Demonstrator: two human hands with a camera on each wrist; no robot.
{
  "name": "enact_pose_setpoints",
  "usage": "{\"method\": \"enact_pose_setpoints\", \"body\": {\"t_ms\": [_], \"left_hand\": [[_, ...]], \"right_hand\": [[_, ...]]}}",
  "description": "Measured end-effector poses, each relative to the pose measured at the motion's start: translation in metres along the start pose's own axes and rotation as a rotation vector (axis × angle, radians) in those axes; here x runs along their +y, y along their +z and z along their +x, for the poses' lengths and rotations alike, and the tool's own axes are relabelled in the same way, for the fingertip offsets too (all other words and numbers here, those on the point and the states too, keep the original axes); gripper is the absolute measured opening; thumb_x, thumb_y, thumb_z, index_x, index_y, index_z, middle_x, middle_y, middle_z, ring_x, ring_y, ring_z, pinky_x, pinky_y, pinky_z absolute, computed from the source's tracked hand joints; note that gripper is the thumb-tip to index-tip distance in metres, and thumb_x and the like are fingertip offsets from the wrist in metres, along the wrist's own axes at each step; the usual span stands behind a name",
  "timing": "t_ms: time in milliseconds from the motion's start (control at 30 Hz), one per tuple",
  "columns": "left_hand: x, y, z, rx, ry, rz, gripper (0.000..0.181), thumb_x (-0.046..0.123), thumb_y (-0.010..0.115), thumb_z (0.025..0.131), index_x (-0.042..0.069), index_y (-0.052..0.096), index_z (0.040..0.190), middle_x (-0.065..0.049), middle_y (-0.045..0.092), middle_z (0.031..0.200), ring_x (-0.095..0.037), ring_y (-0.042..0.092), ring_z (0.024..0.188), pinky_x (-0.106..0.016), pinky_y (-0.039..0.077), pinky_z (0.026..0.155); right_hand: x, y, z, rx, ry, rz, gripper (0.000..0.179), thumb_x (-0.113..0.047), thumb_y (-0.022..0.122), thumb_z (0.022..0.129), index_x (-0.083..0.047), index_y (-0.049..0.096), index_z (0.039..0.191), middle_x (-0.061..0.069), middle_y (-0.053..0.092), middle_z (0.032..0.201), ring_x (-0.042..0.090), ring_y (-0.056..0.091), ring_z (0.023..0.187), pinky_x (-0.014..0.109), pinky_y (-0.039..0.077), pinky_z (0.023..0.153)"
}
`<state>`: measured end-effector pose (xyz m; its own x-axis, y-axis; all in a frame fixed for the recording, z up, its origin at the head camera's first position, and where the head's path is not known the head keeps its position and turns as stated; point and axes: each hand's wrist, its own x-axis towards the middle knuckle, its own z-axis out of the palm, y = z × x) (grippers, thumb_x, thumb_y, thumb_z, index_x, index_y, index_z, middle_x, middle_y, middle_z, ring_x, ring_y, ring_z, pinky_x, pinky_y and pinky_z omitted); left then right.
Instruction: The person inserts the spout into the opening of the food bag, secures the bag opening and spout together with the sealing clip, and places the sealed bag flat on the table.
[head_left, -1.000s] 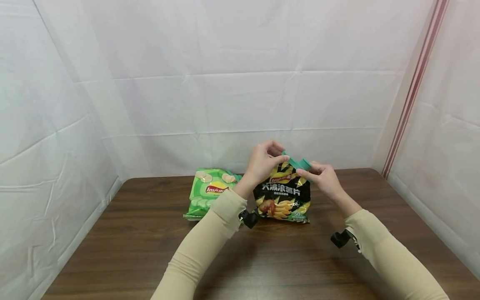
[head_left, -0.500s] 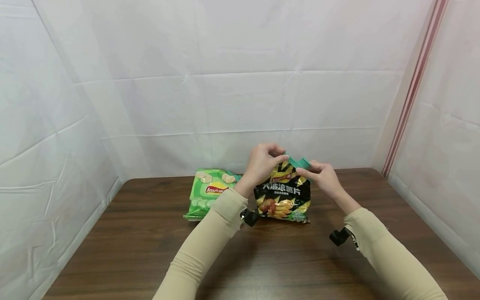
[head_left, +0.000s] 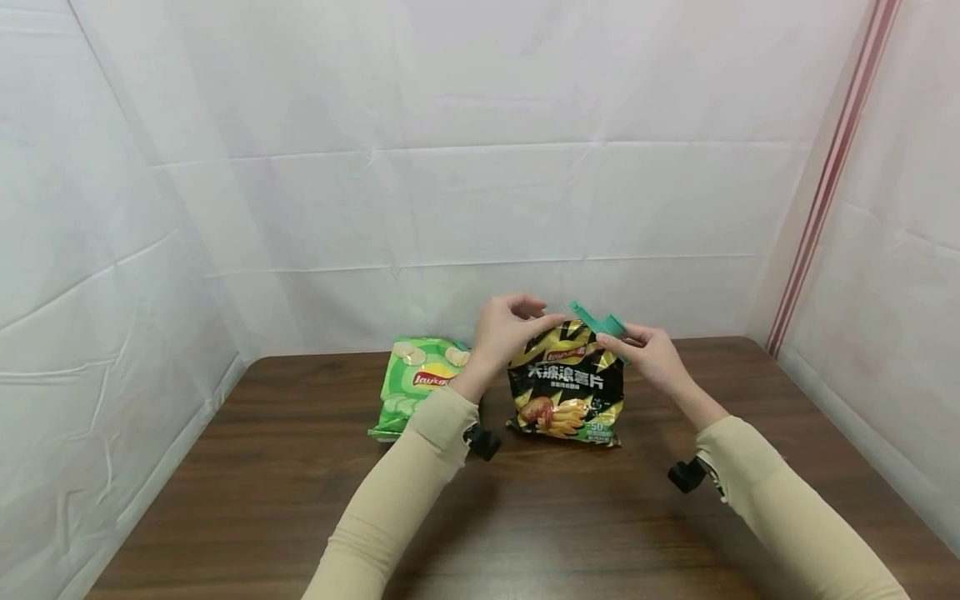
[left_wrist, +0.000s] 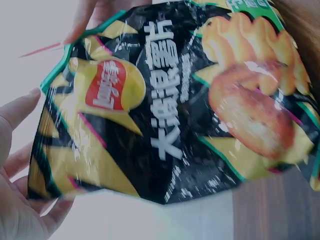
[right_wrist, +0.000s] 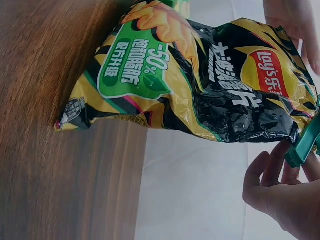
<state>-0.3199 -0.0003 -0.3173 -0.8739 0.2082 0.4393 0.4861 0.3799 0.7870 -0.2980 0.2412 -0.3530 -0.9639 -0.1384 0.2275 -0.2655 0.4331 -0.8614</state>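
Observation:
A black and yellow chip bag (head_left: 566, 383) stands upright on the table, leaning back slightly. Along its top right edge sits a green bag clip (head_left: 595, 322), whose left end sticks up past the bag's top. My right hand (head_left: 660, 362) pinches the clip's right end, thumb in front and fingers behind. By the top left corner is my left hand (head_left: 506, 333), thumb and fingers spread apart; the thumb reaches the bag's edge. In the left wrist view, the left fingers (left_wrist: 55, 216) lie partly behind the bag. The right wrist view shows the clip's end (right_wrist: 299, 152) against the right fingers.
A green chip bag (head_left: 420, 379) stands to the left, partly covered by the left forearm. Brown wood makes up the tabletop (head_left: 262, 483). White cloth (head_left: 480, 208) hangs behind and at both sides.
My left hand has let go of the clip's left end and drawn back left and slightly down. My right hand stays at the clip's right end.

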Motion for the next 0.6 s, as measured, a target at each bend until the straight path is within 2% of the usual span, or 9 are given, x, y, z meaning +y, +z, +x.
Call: {"method": "enact_pose_setpoints", "body": {"t_ms": [133,200,267,333,400,467,500,567,600], "left_hand": [[-0.009,-0.006,-0.005,-0.001,-0.069,-0.06,0.039,0.039,0.078,0.077,0.013,0.071,0.105,-0.003,0.072,0.095,-0.016,0.067,0.084,-0.03,0.054,0.072],[-0.012,-0.008,-0.008,-0.009,-0.106,-0.076,0.039,0.038,0.078,0.077,0.014,0.071,0.107,-0.003,0.072,0.099,-0.017,0.067,0.091,-0.033,0.054,0.077],[-0.015,-0.01,-0.011,-0.019,-0.141,-0.078,0.038,0.037,0.078,0.077,0.015,0.071,0.107,-0.002,0.071,0.104,-0.018,0.065,0.099,-0.035,0.053,0.082],[-0.018,-0.011,-0.014,-0.029,-0.17,-0.065,0.037,0.036,0.078,0.077,0.016,0.071,0.107,-0.001,0.07,0.109,-0.018,0.062,0.102,-0.035,0.052,0.082],[-0.02,-0.012,-0.018,-0.043,-0.2,-0.059,0.037,0.035,0.078,0.077,0.016,0.071,0.108,-0.002,0.068,0.107,-0.018,0.059,0.091,-0.033,0.05,0.073],[-0.023,-0.012,-0.021,-0.054,-0.225,-0.056,0.038,0.035,0.079,0.077,0.016,0.071,0.109,-0.003,0.067,0.1,-0.016,0.054,0.079,-0.03,0.045,0.065],[-0.025,-0.012,-0.023,-0.06,-0.238,-0.06,0.034,0.035,0.079,0.076,0.014,0.071,0.102,-0.003,0.065,0.089,-0.016,0.05,0.07,-0.029,0.041,0.06],[-0.028,-0.012,-0.025,-0.069,-0.266,-0.066,0.03,0.036,0.08,0.075,0.012,0.066,0.085,-0.002,0.055,0.073,-0.016,0.04,0.061,-0.028,0.034,0.056],[-0.029,-0.011,-0.026,-0.067,-0.274,-0.062,0.031,0.037,0.081,0.075,0.012,0.065,0.086,0.0,0.056,0.074,-0.014,0.042,0.063,-0.027,0.035,0.056]], "right_hand": [[0.001,-0.003,-0.002,-0.023,0.037,0.019,0.049,-0.043,0.062,0.09,-0.01,0.06,0.126,0.006,0.061,0.107,0.016,0.052,0.086,0.029,0.043,0.068],[0.002,-0.005,-0.002,-0.034,0.057,0.031,0.054,-0.043,0.063,0.09,-0.012,0.055,0.133,0.008,0.06,0.11,0.019,0.052,0.086,0.029,0.043,0.066],[0.003,-0.006,-0.004,-0.046,0.07,0.043,0.06,-0.043,0.063,0.089,-0.012,0.049,0.139,0.013,0.058,0.121,0.022,0.056,0.097,0.031,0.048,0.072],[0.005,-0.007,-0.007,-0.064,0.081,0.043,0.065,-0.043,0.064,0.089,-0.009,0.044,0.141,0.016,0.052,0.134,0.028,0.054,0.115,0.038,0.05,0.085],[0.008,-0.008,-0.009,-0.081,0.098,0.048,0.067,-0.042,0.065,0.089,-0.006,0.043,0.141,0.018,0.045,0.142,0.033,0.047,0.128,0.046,0.047,0.094],[0.01,-0.009,-0.012,-0.094,0.115,0.042,0.071,-0.041,0.065,0.088,-0.004,0.039,0.143,0.021,0.04,0.146,0.036,0.043,0.131,0.048,0.046,0.096],[0.011,-0.009,-0.013,-0.1,0.127,0.043,0.072,-0.041,0.065,0.088,-0.003,0.038,0.144,0.022,0.04,0.145,0.036,0.044,0.131,0.047,0.048,0.095],[0.014,-0.009,-0.015,-0.104,0.147,0.044,0.074,-0.04,0.067,0.088,-0.004,0.036,0.145,0.023,0.046,0.14,0.029,0.055,0.119,0.04,0.052,0.088],[0.015,-0.009,-0.016,-0.105,0.154,0.041,0.076,-0.04,0.067,0.087,-0.004,0.035,0.146,0.023,0.049,0.138,0.025,0.059,0.113,0.038,0.053,0.086]]}}
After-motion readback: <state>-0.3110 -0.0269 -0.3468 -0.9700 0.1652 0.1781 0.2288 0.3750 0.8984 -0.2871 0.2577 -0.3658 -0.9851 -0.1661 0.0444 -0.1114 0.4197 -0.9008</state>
